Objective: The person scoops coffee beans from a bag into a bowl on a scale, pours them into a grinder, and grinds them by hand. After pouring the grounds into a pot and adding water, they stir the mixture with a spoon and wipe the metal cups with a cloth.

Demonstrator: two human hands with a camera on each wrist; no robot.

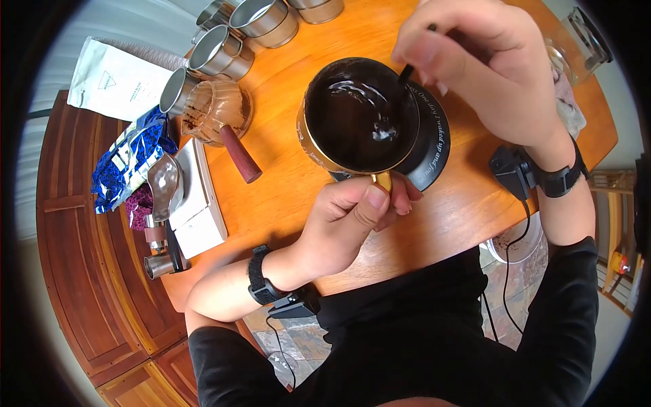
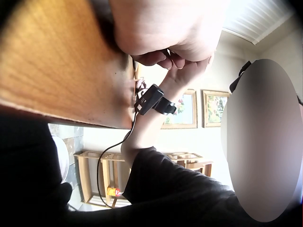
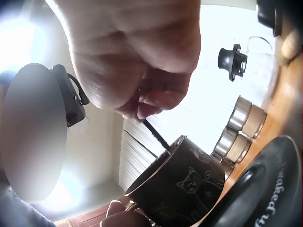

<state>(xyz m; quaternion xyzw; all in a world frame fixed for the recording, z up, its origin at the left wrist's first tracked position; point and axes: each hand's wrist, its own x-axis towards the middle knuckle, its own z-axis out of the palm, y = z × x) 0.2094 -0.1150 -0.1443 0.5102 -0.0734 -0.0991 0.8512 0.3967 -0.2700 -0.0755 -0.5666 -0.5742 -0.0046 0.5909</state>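
Note:
A black mug (image 3: pixel 189 189) with a cat drawing and a gold rim holds dark liquid (image 1: pixel 359 115) with bright ripples on its surface. At its near side my left hand (image 1: pixel 349 220) pinches the gold handle (image 1: pixel 384 180) between thumb and fingers. The mug overlaps a black saucer (image 1: pixel 437 125) with white lettering in the head view. Over the mug's right rim, my right hand (image 1: pixel 491 64) grips a thin black handle (image 3: pixel 157 135), which slants down into the mug. Its lower end is hidden inside the mug.
Left of the mug stands a stained glass carafe (image 1: pixel 234 102) with a wooden handle. Several metal cups (image 1: pixel 264 24) line the far side. A white bag (image 1: pixel 119 80), blue bag (image 1: pixel 132 152) and white box (image 1: pixel 200 230) lie left. A black-lidded glass jug (image 3: pixel 232 64) stands beyond my right hand.

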